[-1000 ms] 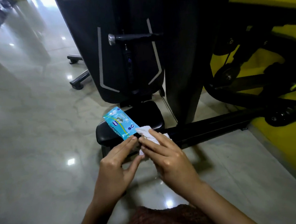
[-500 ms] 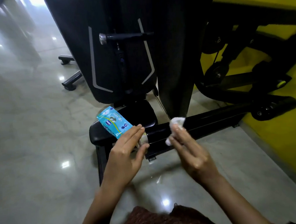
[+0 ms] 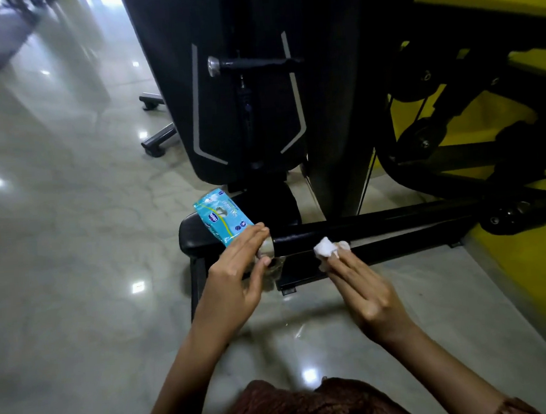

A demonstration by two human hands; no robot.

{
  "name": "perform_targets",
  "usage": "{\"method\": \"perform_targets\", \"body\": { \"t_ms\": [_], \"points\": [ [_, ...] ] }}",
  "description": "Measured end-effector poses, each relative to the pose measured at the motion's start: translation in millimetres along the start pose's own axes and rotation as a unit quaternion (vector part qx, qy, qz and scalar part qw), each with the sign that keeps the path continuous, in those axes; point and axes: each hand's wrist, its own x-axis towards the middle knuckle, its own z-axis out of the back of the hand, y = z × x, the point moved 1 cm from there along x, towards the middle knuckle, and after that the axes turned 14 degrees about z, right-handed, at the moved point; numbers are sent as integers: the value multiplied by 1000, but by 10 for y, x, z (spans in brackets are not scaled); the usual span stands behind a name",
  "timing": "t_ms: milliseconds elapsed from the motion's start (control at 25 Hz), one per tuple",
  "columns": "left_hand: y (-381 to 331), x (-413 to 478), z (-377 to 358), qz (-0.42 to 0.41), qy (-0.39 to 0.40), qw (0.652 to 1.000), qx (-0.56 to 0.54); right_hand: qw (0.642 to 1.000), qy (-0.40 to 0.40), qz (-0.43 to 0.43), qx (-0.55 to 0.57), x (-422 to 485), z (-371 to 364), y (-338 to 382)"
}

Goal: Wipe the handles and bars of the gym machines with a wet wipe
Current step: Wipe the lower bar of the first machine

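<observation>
Crumpled white wet wipe (image 3: 328,247) sits pinched in the right hand (image 3: 366,294) fingertips, pressed on the black horizontal machine bar (image 3: 380,228) at centre frame; the left hand (image 3: 235,280) fingers clamp a turquoise plastic wipe packet (image 3: 222,221), its contents unseen, with glossy grey marble floor (image 3: 68,253) lying open at left

— How do the arms lie?

— Both bare forearms reach forward from the bottom of the view, a little apart, neither crossing the other.

— And the left hand (image 3: 234,274)?

— Back turned up, its fingers (image 3: 248,241) stretched forward and close together, thumb tucked beneath, pinching what it holds.

— The right hand (image 3: 368,294)?

— Also back up, further right, its fingertips (image 3: 335,260) pressed down and closed on a small white wad.
</observation>
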Motion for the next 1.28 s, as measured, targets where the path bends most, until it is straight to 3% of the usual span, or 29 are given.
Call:
{"method": "perform_targets", "body": {
  "t_ms": [200, 360, 600, 720, 880, 1000, 1120, 1280],
  "points": [
    [16, -5, 18, 16, 27, 999, -34, 995, -23, 77, 52, 347, -327, 155],
    [-4, -6, 50, 26, 27, 997, -61, 992, -29, 78, 95, 355, -521, 2],
    [-38, 42, -18, -27, -27, 996, 80, 1000, -18, 0, -1, -205, -131, -393],
    [-109, 75, -93, -93, -40, 984, 145, 998, -31, -45, -39, -377, 76, -432],
    [-280, 165, -287, -171, -27, 963, 207, 999, -39, 21, 32, -54, -188, -183],
    [-351, 227, -476, -213, 7, 951, 223, 999, -26, 34, -2, -99, -226, -398],
    [-365, 268, -612, -247, 24, 933, 262, 998, -36, -33, -45, -489, -87, -654],
    [-467, 353, -747, -244, 35, 933, 263, 968, -89, -217, -90, -844, 142, -959]
  ]
}}
